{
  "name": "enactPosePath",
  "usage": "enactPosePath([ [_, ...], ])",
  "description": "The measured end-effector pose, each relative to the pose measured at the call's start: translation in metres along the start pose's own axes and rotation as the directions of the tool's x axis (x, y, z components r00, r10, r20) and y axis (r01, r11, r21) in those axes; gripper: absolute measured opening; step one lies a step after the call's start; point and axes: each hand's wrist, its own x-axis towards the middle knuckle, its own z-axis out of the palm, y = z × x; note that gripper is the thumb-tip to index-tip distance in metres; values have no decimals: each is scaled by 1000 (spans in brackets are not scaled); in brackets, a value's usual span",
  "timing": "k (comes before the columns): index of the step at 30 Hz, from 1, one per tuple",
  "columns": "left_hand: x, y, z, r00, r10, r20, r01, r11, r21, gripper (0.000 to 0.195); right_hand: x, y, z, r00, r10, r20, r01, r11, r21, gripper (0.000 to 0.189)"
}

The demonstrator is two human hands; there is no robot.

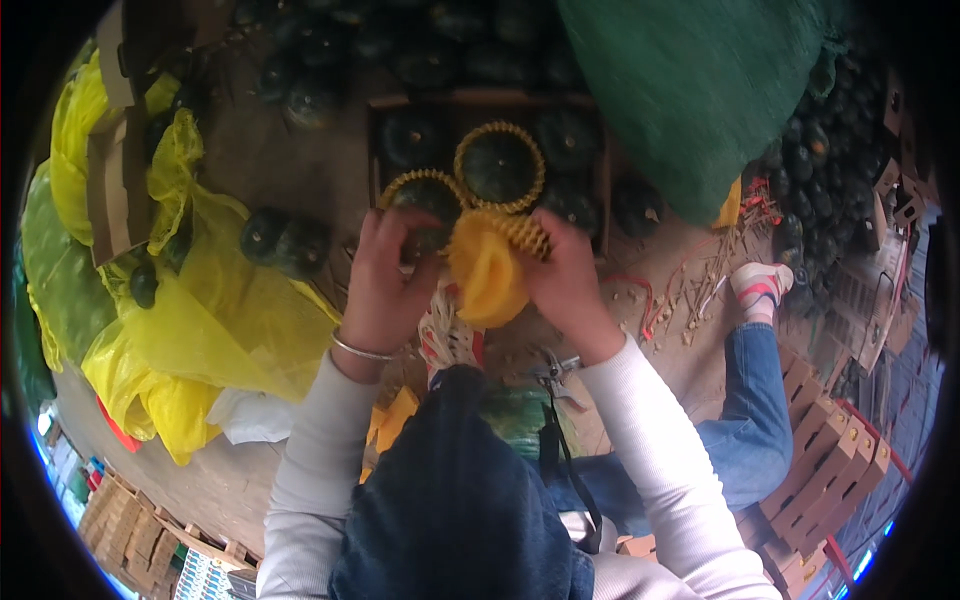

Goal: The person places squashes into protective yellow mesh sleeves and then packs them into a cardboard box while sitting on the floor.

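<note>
My right hand [559,262] grips a yellow foam fruit net [491,274], which hangs bunched in front of the box. To its left my left hand [394,259] is curved, fingers apart, beside a dark green squash [427,196] with a yellow foam ring round it; whether it touches the squash or the net is not clear. In the open cardboard box [606,180] another squash [499,166] sits inside a yellow foam ring. Several more squashes without nets lie around it in the box.
Yellow mesh sacks [217,300] and loose squashes [281,240] lie left. A green mesh sack [697,97] bulges at upper right. Pruning shears [555,369] and straps lie on the floor before me. Stacked cartons [825,457] stand lower right; squashes are heaped beyond the box.
</note>
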Motion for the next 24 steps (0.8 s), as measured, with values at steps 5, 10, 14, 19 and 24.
enactPosePath([
  [5,0,-3,-9,955,42,295,255,400,-880,76,-1,-12,-1,974,-24,226,-58,935,350,32],
  [10,-4,-1,-10,944,105,312,205,555,-806,78,3,-15,1,938,14,346,-140,929,343,30],
  [14,-8,7,-13,948,-33,316,259,657,-708,62,8,-7,-4,919,-92,384,18,981,192,23],
  [19,-2,0,-3,992,41,-117,-2,950,313,48,14,0,1,966,-211,-148,98,831,-547,25],
  [24,2,0,-4,982,-182,48,174,781,-600,46,9,-9,3,951,-89,295,-36,918,394,22],
])
